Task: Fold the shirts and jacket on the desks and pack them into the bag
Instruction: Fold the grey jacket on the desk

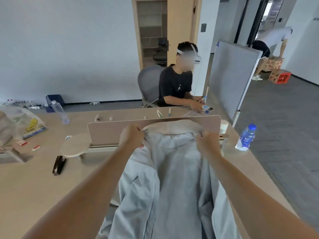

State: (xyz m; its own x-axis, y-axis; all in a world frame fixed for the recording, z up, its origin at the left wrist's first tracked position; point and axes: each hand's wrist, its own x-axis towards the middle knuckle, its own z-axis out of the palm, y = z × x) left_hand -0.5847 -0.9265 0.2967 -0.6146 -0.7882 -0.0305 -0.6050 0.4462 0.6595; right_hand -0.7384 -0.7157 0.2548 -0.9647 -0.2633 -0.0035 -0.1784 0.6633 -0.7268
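1. My left hand (132, 136) grips the left end of the collar of the light grey jacket (176, 178), with the fingers curled tight round a bunch of fabric.
2. My right hand (206, 143) grips the right end of the collar in the same way, fingers closed on the cloth.
3. The jacket stretches from my two hands back toward me over the table (34, 187). Its front is open and the inside faces up, and a zip line runs down its left front edge. The lower part runs out of the bottom of the view, so I cannot tell where the hem lies.
4. The pale divider panel (110, 132) stands just behind my hands, and the collar sits against its lower part.
5. To the left on the table lies a black stapler (59, 165), near a small round shelf (75, 145) fixed to the divider's rail. Farther off stand a clear bottle (60, 112) and a plastic bag (29, 125) with a yellow print.
6. To the right, near the table's edge, stands a water bottle (247, 137) with a blue cap and label, well apart from the jacket.
7. Beyond the divider a seated person (176, 85) in a black T-shirt wears a headset. Farther right, past a grey partition (229, 78), another person (271, 42) bends over cardboard boxes (279, 75) on the floor.
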